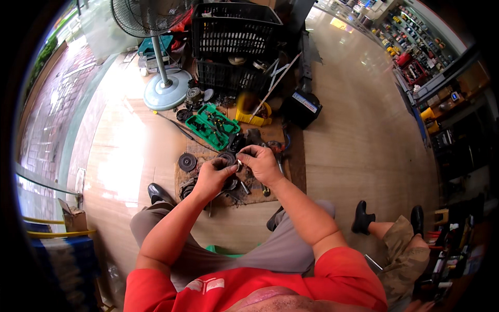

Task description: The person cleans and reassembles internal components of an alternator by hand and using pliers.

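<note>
Between the fingertips of both hands is a small shiny metal part [239,165], too small to name. My left hand [214,176] pinches it from the left, and my right hand [260,164] closes on it from the right. Beneath them lies a flattened, stained cardboard sheet [260,193] bearing greasy parts. A dark round pulley-like disc [187,162] rests left of my left hand, and another dark round part [226,157] is partly hidden behind my fingers. Below the hands lies a short metal cylinder [245,187]. Beyond them, a green tool case [213,126] lies open with dark tools inside.
Black plastic crates [236,39] stand at the back, beside a pedestal fan [166,91]. A yellow container [254,112] and a black battery-like box [301,109] sit beyond my right hand. At the right, another person's legs [395,234] show. Shelves of goods [416,41] line the far right.
</note>
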Available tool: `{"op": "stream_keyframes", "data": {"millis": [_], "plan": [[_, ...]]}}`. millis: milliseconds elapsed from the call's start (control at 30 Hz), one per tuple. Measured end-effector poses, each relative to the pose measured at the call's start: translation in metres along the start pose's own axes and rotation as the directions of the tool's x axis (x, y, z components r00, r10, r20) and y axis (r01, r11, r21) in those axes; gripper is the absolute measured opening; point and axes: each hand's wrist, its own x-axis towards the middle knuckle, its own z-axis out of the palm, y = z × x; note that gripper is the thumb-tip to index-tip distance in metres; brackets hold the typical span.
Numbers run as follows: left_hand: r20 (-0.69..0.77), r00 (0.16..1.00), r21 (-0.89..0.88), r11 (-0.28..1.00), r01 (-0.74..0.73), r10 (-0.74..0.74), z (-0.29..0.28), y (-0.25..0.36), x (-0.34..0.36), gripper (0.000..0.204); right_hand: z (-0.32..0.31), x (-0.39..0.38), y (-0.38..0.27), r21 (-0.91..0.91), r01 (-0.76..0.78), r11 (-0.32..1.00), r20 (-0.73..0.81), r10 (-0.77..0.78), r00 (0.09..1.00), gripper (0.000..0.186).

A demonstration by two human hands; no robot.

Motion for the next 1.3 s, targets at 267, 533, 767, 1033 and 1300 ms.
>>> {"op": "stream_keyframes", "data": {"millis": [267,533,767,1033,1300], "plan": [[0.07,0.997,-0.045,0.998,-0.035,0.038,-0.003,0.003,-0.005,0.013,-0.004,0.001,0.004,0.144,-0.097,0.985,0.073,0.087,0.994,0.012],[0.049,0.998,-0.035,0.999,-0.025,0.026,-0.002,-0.004,0.0,0.013,-0.003,0.002,0.004,0.061,-0.016,0.998,0.035,0.014,0.999,0.012],[-0.008,0.998,0.065,0.996,-0.059,0.059,-0.002,-0.003,-0.001,0.012,-0.005,0.002,0.003,0.018,-0.048,0.999,0.046,0.047,0.998,0.013],[0.064,0.994,-0.021,0.996,-0.084,0.085,-0.001,-0.005,-0.001,0.013,-0.005,0.001,0.0,0.149,-0.078,0.986,0.106,0.062,0.992,0.013],[0.036,0.998,0.064,0.997,-0.045,0.042,-0.002,0.0,0.0,0.012,-0.007,0.001,-0.009,-0.217,0.055,0.975,0.064,-0.042,0.997,0.012]]}}
